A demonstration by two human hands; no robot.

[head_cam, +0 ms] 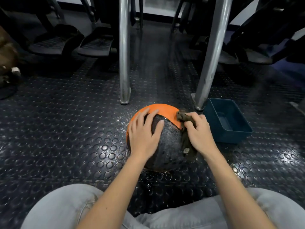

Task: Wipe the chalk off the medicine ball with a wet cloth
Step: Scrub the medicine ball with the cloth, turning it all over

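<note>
- Underfoot, dark rubber flooring [66,129] in raised round studs, glossy, wet-looking towards the middle.
- Planted on it, an upright polished steel tube leg [124,55] and, to its right, a leaning steel tube leg [212,55], each ending in a small foot.
- Further back on the left, a black ribbed foot pedal [49,43] with a second ribbed pedal [97,45] just beside it.
- At the upper right, black machine framework [264,30], detail lost in shadow.
- Far back, a strip of pale wall [158,5] above a dark skirting.
- Dim overall, with a bright patch of glare [280,154] on the studs at the right.
</note>
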